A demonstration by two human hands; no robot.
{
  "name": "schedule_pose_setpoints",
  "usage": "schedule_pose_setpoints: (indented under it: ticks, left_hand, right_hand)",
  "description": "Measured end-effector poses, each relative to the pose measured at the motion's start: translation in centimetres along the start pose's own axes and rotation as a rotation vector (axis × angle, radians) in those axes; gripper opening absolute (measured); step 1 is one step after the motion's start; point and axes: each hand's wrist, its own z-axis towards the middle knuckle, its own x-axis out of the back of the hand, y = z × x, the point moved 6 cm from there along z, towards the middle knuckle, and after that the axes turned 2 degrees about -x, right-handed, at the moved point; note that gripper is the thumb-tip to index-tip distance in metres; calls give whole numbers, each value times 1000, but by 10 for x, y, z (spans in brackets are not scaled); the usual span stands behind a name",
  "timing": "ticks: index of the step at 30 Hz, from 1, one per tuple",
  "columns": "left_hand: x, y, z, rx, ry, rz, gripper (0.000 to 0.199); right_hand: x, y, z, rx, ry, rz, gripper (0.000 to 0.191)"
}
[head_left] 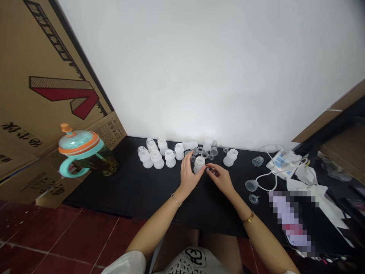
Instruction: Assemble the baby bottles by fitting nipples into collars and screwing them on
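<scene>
A small white baby bottle (199,164) with a nipple-like top stands in front of me on the black table. My left hand (189,176) holds it from the left, with the thumb across its near side and the fingers behind. My right hand (221,179) is just right of the bottle, its fingers curled and fingertips together. Whatever those fingertips hold, if anything, is hidden or too small to tell. Behind the bottle lie several clear rings and caps (204,154). An open white bottle (230,157) stands farther right.
Several capped bottles (157,160) and uncapped bottles (170,158) stand left of my hands. A large turquoise-lidded jug (82,152) is at far left by a cardboard box (42,95). To the right are clear funnel pieces (252,185), a white cable-connected device (282,163) and papers.
</scene>
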Motion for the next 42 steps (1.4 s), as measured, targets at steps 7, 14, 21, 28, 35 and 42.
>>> schedule_pose_setpoints:
  ticks: [7, 14, 21, 28, 35, 42]
  left_hand:
    - [16, 19, -1, -216, 72, 36, 27]
    - [6, 26, -7, -343, -81, 5, 14]
    - [0, 24, -9, -360, -141, 20, 21]
    - [-6, 21, -10, -340, -195, 61, 31]
    - [-10, 18, -9, -310, -225, 69, 33]
    - [-18, 16, -12, -264, -339, 49, 23]
  right_hand:
    - [55, -3, 4, -88, 289, -446, 29]
    - [118, 6, -7, -418, 425, -878, 39]
    - [156, 54, -27, -771, 157, -950, 53]
    - [150, 78, -26, -744, -47, -901, 39]
    - [134, 62, -11, -599, 5, -676, 24]
    - [64, 14, 3, -317, -18, 317, 44]
